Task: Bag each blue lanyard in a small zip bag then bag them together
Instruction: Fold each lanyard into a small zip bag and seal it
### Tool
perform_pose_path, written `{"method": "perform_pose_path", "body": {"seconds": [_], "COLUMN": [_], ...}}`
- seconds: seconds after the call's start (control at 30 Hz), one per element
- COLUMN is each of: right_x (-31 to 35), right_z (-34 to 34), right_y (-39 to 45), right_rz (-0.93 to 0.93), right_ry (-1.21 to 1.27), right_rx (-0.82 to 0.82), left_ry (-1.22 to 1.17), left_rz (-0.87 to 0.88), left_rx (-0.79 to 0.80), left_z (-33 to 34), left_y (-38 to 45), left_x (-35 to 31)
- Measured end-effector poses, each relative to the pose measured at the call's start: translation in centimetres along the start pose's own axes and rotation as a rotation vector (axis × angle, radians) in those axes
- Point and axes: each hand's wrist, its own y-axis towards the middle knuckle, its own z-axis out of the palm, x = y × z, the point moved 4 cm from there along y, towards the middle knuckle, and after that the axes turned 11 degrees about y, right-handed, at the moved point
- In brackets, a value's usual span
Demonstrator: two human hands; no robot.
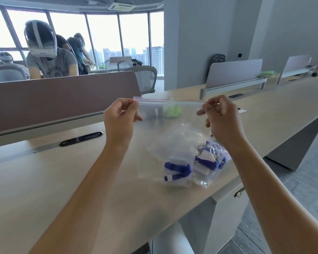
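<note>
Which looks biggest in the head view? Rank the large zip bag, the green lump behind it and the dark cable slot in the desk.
1. Large zip bag, clearly the biggest.
2. Dark cable slot.
3. Green lump; it lies farther off, seen through the bag, so its true size is unsure.

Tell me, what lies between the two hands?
In the head view, the large zip bag's sealed top strip spans from left hand to right hand.
</note>
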Motion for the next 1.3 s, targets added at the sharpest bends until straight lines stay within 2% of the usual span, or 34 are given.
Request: {"method": "perform_pose_path", "body": {"seconds": [0.23,0.4,0.57,0.73,0.83,0.97,1.07,1.17,1.3], "right_x": [4.8,4.4,-3.5,-14.8,-19.2,-20.1,-18.8,-16.7,-13.9], "right_z": [-2.5,-1.7,2.6,6.9,8.7,9.4,9.5,9.0,8.0], "right_y": [1.8,6.2,10.8,13.0,13.1,12.2,11.3,10.0,6.8], "right_rz": [-0.097,-0.123,0.013,0.166,0.243,0.210,0.121,0.010,-0.019], "right_ry": [0.013,-0.073,-0.156,-0.256,-0.318,-0.422,-0.471,-0.513,-0.494], "right_rx": [-0.067,-0.095,-0.016,0.135,0.263,0.389,0.451,0.446,0.439], "left_ry": [-0.157,-0.151,0.017,0.408,0.590,0.688,0.758,0.860,0.839], "left_rz": [-0.018,-0.081,-0.227,-0.316,-0.336,-0.280,-0.143,-0.031,-0.018], "left_rx": [0.004,0.041,0.033,0.129,0.188,0.219,0.233,0.229,0.258], "left_z": [1.5,3.8,6.6,9.7,10.7,11.0,10.9,9.9,7.8], "left_y": [-0.7,-0.3,1.4,2.0,1.9,2.0,2.0,1.5,-0.2], "left_x": [-2.6,-1.3,5.9,15.1,19.0,20.9,20.0,18.1,15.9]}}
